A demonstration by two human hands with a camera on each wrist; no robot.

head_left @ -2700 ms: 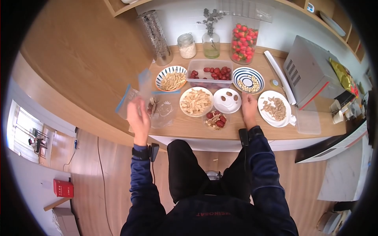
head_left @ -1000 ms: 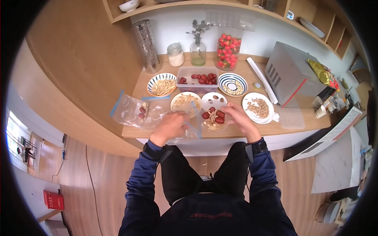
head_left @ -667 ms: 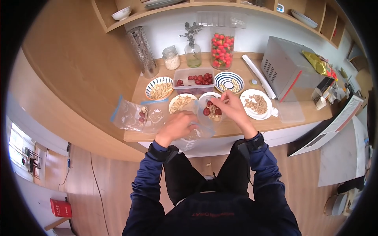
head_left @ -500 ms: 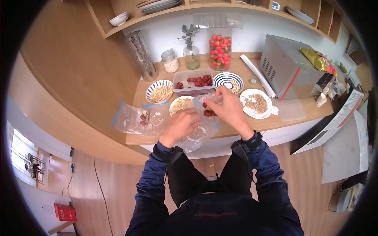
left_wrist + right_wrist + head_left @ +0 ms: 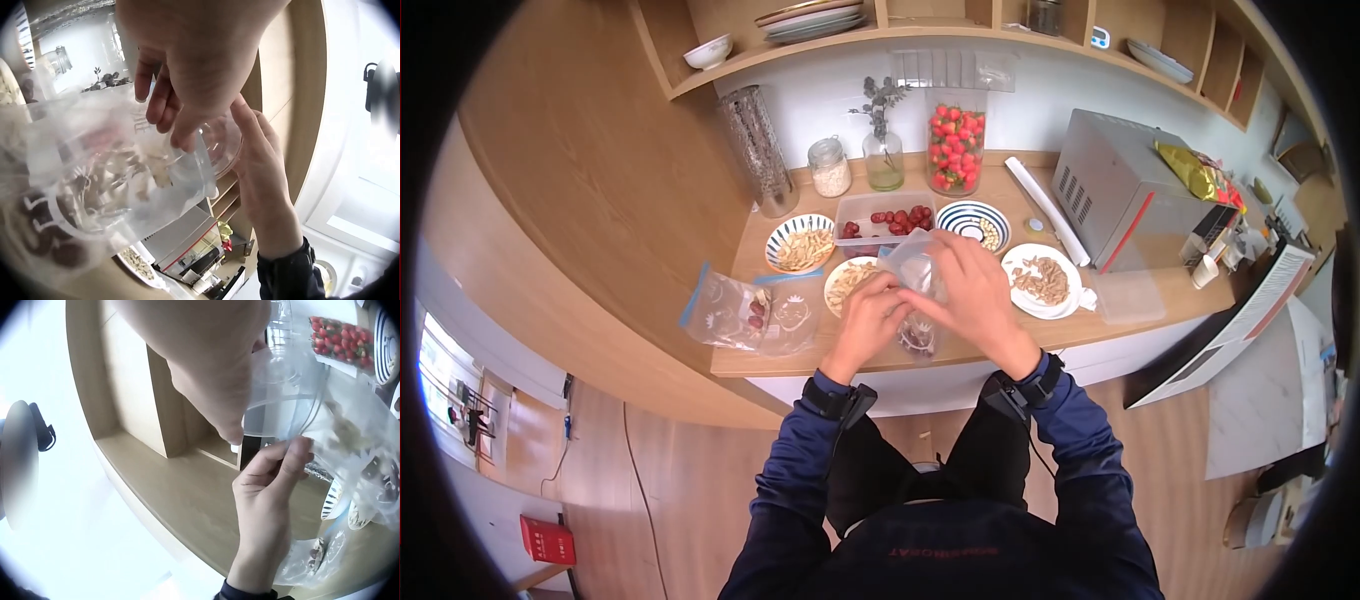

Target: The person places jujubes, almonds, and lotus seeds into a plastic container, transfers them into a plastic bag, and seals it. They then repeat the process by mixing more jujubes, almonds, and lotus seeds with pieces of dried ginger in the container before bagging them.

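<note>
Over the counter's front edge, my left hand pinches the rim of a clear zip bag. My right hand grips a clear plastic cup, tipped with its mouth at the bag's opening. Inside the bag, pale slices and dark red dates show through the film in the left wrist view. Behind the hands stand a white bowl of pale slices and a clear tub of red dates. A small white plate seen earlier is hidden by the right hand.
Two zip bags lie at left, one bag with dates inside. Around the hands are a striped bowl of slices, a blue-ringed plate and a white plate of brown pieces. A microwave stands right.
The left hand came from the left with a bag. The right hand picked up the cup of dates and slices, raised it and tipped it over the bag, where the pieces now show.
</note>
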